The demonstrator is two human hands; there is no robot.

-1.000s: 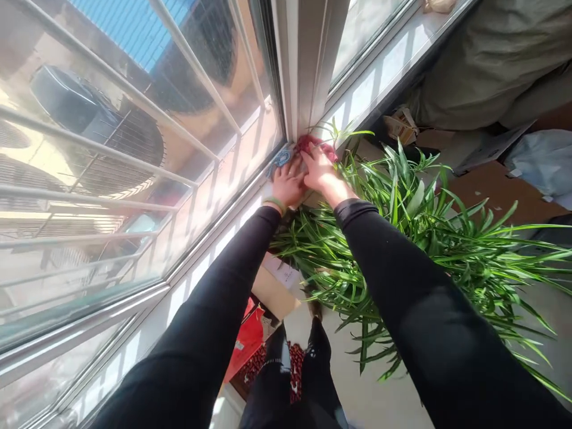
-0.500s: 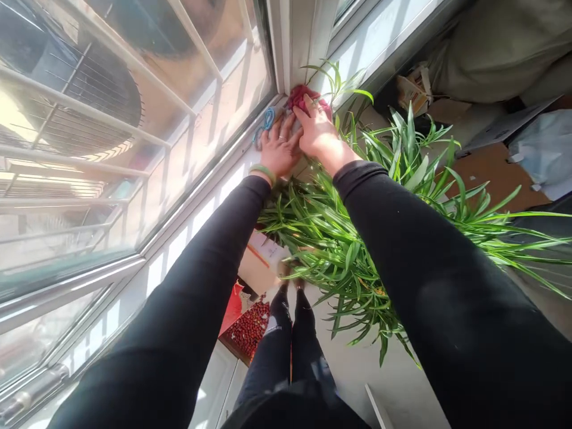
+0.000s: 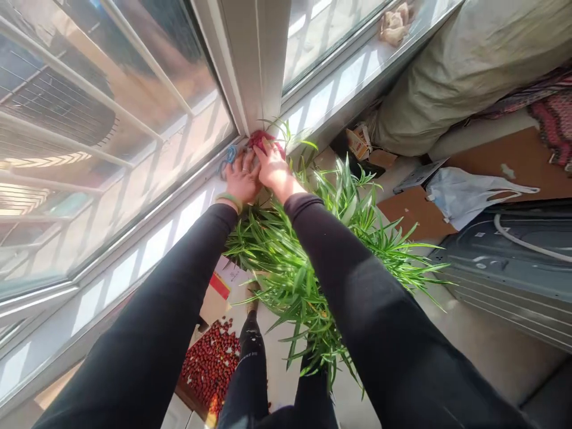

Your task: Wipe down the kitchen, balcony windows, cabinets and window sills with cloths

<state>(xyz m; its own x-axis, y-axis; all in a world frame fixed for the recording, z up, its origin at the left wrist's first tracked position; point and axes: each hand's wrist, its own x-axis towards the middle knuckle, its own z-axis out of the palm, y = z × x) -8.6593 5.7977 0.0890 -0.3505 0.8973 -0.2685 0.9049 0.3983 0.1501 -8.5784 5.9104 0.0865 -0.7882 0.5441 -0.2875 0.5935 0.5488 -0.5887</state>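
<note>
While I lean far forward, my arms in black sleeves reach to the corner where the pale metal window post (image 3: 250,65) meets the white sill (image 3: 179,217). My right hand (image 3: 273,170) presses flat on a crumpled dark red cloth (image 3: 263,140) wedged at the foot of that post, fingers spread over it, not clenched. My left hand (image 3: 241,179), with a green bangle on the wrist, lies touching the right one, fingers resting on a bit of blue cloth or cord (image 3: 229,156) on the sill; I cannot tell which it is. Both hands sit side by side, pushing down, likely to work the cloth into the corner. A bushy green spider plant with long narrow leaves (image 3: 308,262) fills the space under my arms and crowds the corner. Below are a tray of red dried fruit (image 3: 208,363) on the floor, a white plastic bag (image 3: 460,193), and a large grey-green sack (image 3: 460,71) against the sill.
</note>
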